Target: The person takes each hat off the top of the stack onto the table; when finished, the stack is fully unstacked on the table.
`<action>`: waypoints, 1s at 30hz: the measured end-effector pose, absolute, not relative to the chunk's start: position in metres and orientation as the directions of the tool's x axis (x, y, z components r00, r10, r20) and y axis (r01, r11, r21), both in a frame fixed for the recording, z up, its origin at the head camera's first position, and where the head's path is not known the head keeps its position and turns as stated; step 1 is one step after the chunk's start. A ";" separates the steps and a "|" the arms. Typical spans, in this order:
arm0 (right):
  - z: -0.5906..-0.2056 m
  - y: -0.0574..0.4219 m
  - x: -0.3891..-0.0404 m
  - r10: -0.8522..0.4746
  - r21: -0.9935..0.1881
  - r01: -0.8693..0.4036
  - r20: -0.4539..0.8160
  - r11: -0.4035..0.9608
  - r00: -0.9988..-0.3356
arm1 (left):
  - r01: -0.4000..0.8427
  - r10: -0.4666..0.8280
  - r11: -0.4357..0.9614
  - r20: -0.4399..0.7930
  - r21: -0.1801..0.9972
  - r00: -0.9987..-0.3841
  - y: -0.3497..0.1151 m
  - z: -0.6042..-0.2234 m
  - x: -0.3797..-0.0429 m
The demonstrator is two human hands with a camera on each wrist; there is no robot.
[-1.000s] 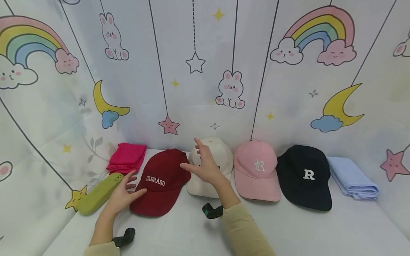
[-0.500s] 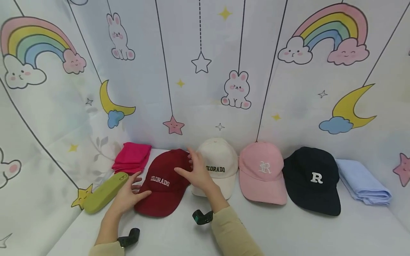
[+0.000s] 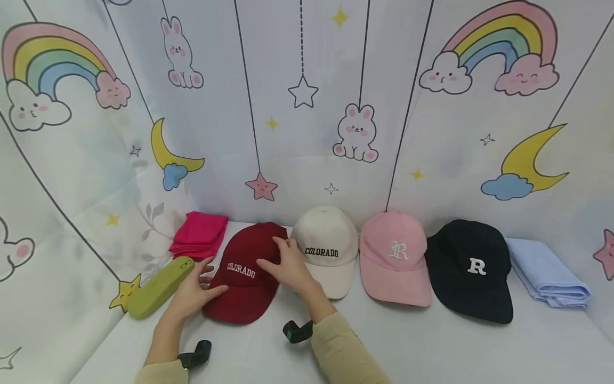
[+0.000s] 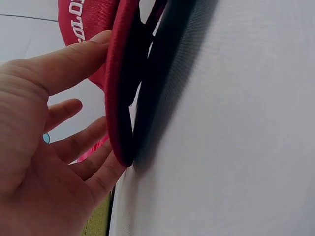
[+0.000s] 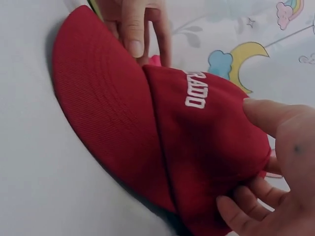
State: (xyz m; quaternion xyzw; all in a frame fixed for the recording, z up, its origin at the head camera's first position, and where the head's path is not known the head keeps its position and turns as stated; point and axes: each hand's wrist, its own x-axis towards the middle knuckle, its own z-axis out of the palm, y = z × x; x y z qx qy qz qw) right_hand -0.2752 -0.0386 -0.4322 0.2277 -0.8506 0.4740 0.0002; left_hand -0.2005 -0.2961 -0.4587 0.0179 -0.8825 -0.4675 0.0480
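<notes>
A dark red baseball cap (image 3: 243, 274) with white COLORADO lettering lies on the white table, brim toward the front. My left hand (image 3: 190, 292) is at the brim's left edge. In the left wrist view its thumb (image 4: 74, 61) touches the brim (image 4: 113, 93), with the fingers spread along the edge. My right hand (image 3: 289, 265) reaches over the right side of the crown. The right wrist view shows its thumb (image 5: 266, 115) at the crown (image 5: 211, 142) and bent fingers beside the cap; whether they press on it, I cannot tell.
A cream cap (image 3: 325, 245), a pink cap (image 3: 395, 261) and a black cap (image 3: 472, 272) stand to the right. A folded light blue cloth (image 3: 547, 272) ends the row. At left lie a green case (image 3: 160, 288) and a folded magenta cloth (image 3: 199, 234). A patterned curtain (image 3: 302, 138) hangs behind.
My right hand has moved left and down from in front of the cream cap to the red cap's crown, uncovering the cream cap. My left hand and the red cap stay nearly in place.
</notes>
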 end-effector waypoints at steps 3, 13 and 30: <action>-0.432 -0.044 -0.274 -0.397 -0.798 -0.408 0.234 0.443 -0.888 | -0.007 -0.073 0.558 0.041 0.830 -0.996 -0.296 -0.457 -0.200; -0.420 -0.051 -0.271 -0.447 -0.753 -0.498 0.301 0.431 -0.842 | -0.042 -0.081 0.582 0.007 0.812 -0.997 -0.296 -0.453 -0.199; -0.403 -0.045 -0.287 -0.481 -0.755 -0.459 0.218 0.468 -0.849 | -0.007 -0.116 0.603 0.080 0.797 -0.990 -0.276 -0.450 -0.210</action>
